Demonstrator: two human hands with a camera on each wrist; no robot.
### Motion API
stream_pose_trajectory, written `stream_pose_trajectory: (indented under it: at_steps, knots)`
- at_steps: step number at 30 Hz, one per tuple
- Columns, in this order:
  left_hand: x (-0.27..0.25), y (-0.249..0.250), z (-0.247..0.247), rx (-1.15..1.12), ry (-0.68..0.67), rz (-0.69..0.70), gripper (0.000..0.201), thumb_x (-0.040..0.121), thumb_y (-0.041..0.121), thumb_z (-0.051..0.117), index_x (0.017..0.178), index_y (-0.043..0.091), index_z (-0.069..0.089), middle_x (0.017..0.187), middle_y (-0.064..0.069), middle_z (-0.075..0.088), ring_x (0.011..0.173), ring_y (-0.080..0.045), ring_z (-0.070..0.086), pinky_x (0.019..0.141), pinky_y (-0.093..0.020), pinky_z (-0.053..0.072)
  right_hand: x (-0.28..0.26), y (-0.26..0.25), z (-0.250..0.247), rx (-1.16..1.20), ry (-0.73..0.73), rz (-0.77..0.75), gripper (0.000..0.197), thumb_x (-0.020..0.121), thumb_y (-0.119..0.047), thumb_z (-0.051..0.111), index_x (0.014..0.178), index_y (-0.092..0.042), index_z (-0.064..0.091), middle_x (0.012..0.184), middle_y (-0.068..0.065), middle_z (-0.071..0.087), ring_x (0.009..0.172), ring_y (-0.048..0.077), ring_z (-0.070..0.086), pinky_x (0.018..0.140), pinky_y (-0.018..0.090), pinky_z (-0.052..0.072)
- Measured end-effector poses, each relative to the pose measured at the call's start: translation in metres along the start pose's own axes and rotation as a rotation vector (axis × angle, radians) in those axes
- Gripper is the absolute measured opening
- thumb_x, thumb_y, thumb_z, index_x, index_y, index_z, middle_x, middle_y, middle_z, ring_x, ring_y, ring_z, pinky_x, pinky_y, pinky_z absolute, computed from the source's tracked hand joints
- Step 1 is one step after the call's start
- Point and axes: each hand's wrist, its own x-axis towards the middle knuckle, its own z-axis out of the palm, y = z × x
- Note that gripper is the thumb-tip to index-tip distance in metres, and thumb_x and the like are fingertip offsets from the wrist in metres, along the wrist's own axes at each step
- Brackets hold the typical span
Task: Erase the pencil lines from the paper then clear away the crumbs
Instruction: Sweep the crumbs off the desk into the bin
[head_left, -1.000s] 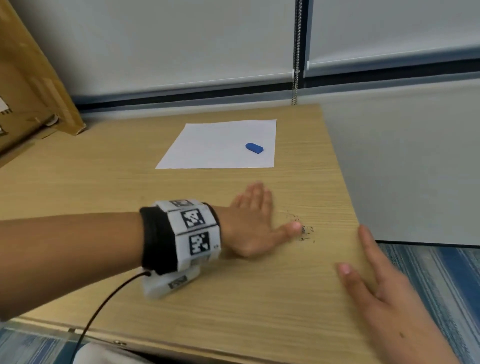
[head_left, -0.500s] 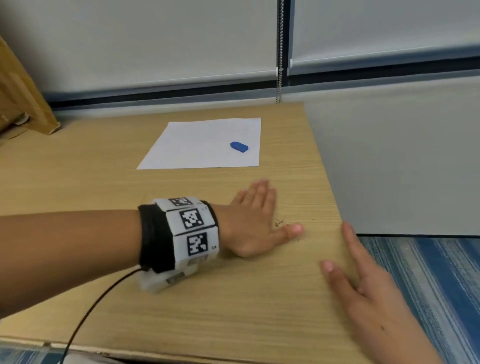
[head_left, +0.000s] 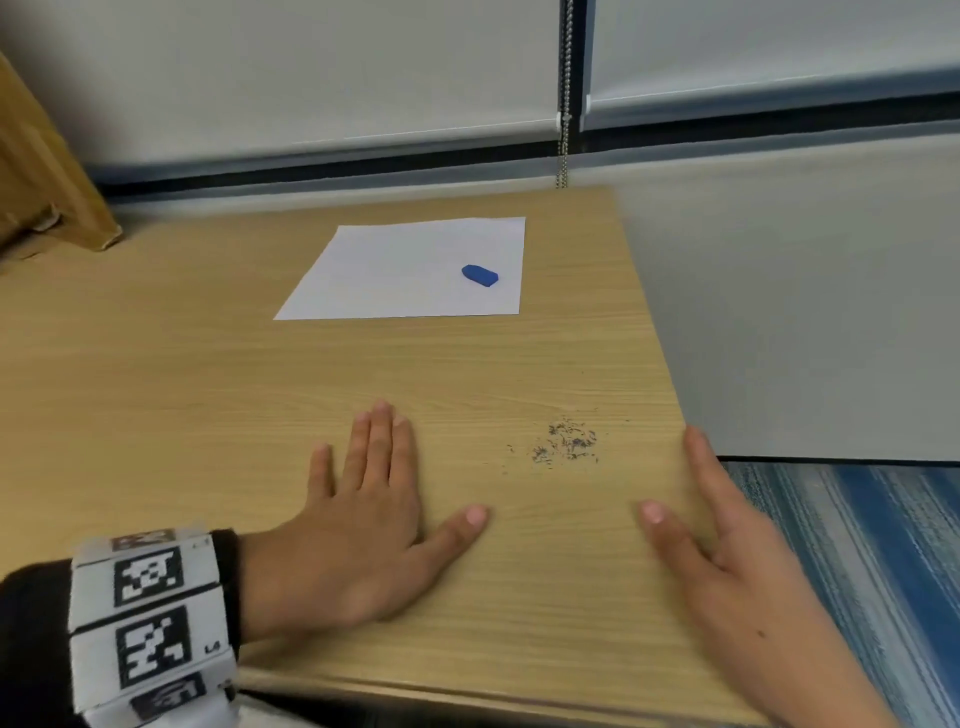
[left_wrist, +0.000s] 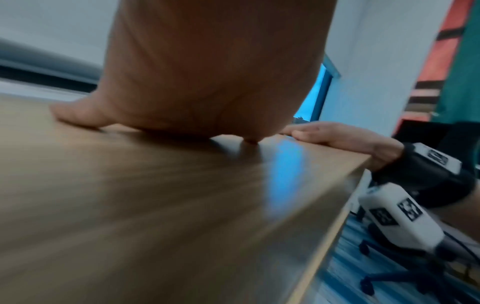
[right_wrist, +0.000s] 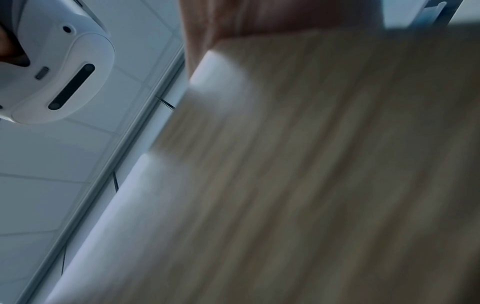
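A white sheet of paper (head_left: 410, 270) lies at the far middle of the wooden table (head_left: 208, 389), and a blue eraser (head_left: 480, 275) rests on its right part. A small heap of dark crumbs (head_left: 569, 444) lies on the wood near the table's right edge. My left hand (head_left: 374, 509) lies flat on the table, fingers straight, to the left of the crumbs. My right hand (head_left: 727, 545) rests flat at the right edge, just right of and nearer than the crumbs, holding nothing. In the left wrist view my left hand (left_wrist: 207, 82) presses the table and the right hand (left_wrist: 337, 135) sits at the edge.
A brown cardboard box (head_left: 47, 171) leans at the far left. A grey panel (head_left: 805, 312) borders the table's right side, with blue striped carpet (head_left: 883, 571) below. A bead chain (head_left: 563, 104) hangs at the back wall. An office chair base (left_wrist: 405, 277) stands on the floor.
My left hand has drawn back to the left and toward me, away from the crumbs, which now lie uncovered. The right hand has stayed at the table's right edge.
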Motion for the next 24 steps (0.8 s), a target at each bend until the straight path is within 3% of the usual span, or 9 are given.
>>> stream_pose_trajectory:
  at_steps: [5, 8, 10, 13, 15, 17, 18, 21, 24]
  knots:
    - [0.013, 0.048, 0.001, -0.017, 0.036, 0.111, 0.107, 0.072, 0.082, -0.003, 0.143, 0.008, -0.035, 0.146, -0.017, -0.046, 0.134, -0.029, -0.044, 0.115, -0.053, -0.017, -0.001, -0.002, 0.0, -0.03, 0.006, -0.017, 0.082, 0.079, -0.049, 0.05, 0.15, -0.04, 0.009, 0.153, -0.02, 0.03, 0.135, 0.002, 0.038, 0.11, 0.031, 0.036]
    - [0.022, 0.081, -0.002, -0.019, 0.041, 0.224, 0.11, 0.065, 0.082, -0.007, 0.144, 0.01, -0.034, 0.148, -0.013, -0.044, 0.134, -0.025, -0.044, 0.113, -0.053, -0.021, 0.001, 0.0, 0.0, 0.008, 0.008, -0.029, 0.074, 0.09, -0.029, 0.055, 0.151, -0.033, 0.012, 0.151, -0.019, 0.03, 0.13, -0.01, 0.035, 0.103, 0.011, 0.029]
    - [0.024, 0.098, -0.005, -0.069, 0.033, 0.304, 0.103, 0.077, 0.08, 0.001, 0.145, 0.01, -0.032, 0.151, -0.008, -0.042, 0.137, -0.02, -0.041, 0.114, -0.049, -0.021, 0.002, 0.003, 0.001, 0.072, -0.017, -0.024, 0.073, 0.092, -0.02, 0.054, 0.151, -0.031, 0.012, 0.151, -0.018, 0.032, 0.122, -0.02, 0.038, 0.096, 0.001, 0.031]
    - [0.025, 0.103, -0.019, -0.237, 0.055, 0.3, 0.095, 0.089, 0.072, 0.014, 0.147, 0.01, -0.028, 0.155, -0.004, -0.036, 0.142, -0.016, -0.033, 0.118, -0.041, -0.015, 0.001, 0.003, -0.006, 0.16, -0.046, -0.016, 0.07, 0.084, -0.039, 0.054, 0.147, -0.036, 0.023, 0.139, -0.031, 0.039, 0.104, -0.037, 0.036, 0.083, -0.007, 0.033]
    - [0.028, 0.09, -0.033, -0.291, 0.084, 0.249, 0.094, 0.09, 0.07, 0.017, 0.149, 0.009, -0.026, 0.157, -0.003, -0.032, 0.145, -0.015, -0.027, 0.117, -0.034, -0.01, 0.003, 0.005, -0.02, 0.3, -0.03, 0.013, 0.055, 0.081, -0.058, 0.056, 0.132, -0.045, 0.041, 0.119, -0.036, 0.058, 0.107, -0.025, 0.05, 0.087, 0.004, 0.041]
    - [0.032, 0.071, -0.046, -0.277, 0.108, 0.199, 0.093, 0.09, 0.068, 0.018, 0.151, 0.008, -0.02, 0.16, -0.003, -0.026, 0.147, -0.013, -0.02, 0.115, -0.027, -0.007, 0.009, 0.029, -0.04, 0.356, 0.049, 0.058, 0.067, 0.076, -0.068, 0.06, 0.135, -0.04, 0.046, 0.123, -0.023, 0.063, 0.117, -0.004, 0.056, 0.101, 0.024, 0.041]
    - [0.034, 0.062, -0.05, -0.263, 0.128, 0.191, 0.091, 0.091, 0.066, 0.019, 0.152, 0.008, -0.016, 0.161, -0.002, -0.021, 0.148, -0.011, -0.015, 0.114, -0.023, -0.004, 0.016, 0.047, -0.05, 0.328, 0.118, 0.099, 0.07, 0.079, -0.063, 0.061, 0.139, -0.032, 0.045, 0.124, -0.014, 0.065, 0.118, 0.003, 0.058, 0.103, 0.031, 0.041]
    - [0.039, 0.048, -0.059, -0.214, 0.186, 0.237, 0.087, 0.092, 0.062, 0.028, 0.156, 0.011, -0.002, 0.164, 0.003, 0.0, 0.147, -0.008, 0.008, 0.104, -0.011, 0.009, 0.046, 0.118, -0.07, 0.18, 0.264, 0.248, 0.047, 0.093, -0.032, 0.055, 0.136, -0.012, 0.05, 0.122, 0.007, 0.065, 0.114, 0.021, 0.06, 0.103, 0.043, 0.044]
    - [0.049, 0.052, -0.064, -0.123, 0.184, 0.268, 0.1, 0.076, 0.072, 0.035, 0.156, 0.018, 0.008, 0.162, 0.007, 0.014, 0.138, -0.01, 0.031, 0.1, -0.014, 0.022, 0.081, 0.203, -0.075, -0.14, 0.171, 0.472, 0.043, 0.095, -0.024, 0.056, 0.133, -0.004, 0.051, 0.127, 0.017, 0.06, 0.115, 0.031, 0.057, 0.1, 0.046, 0.045]
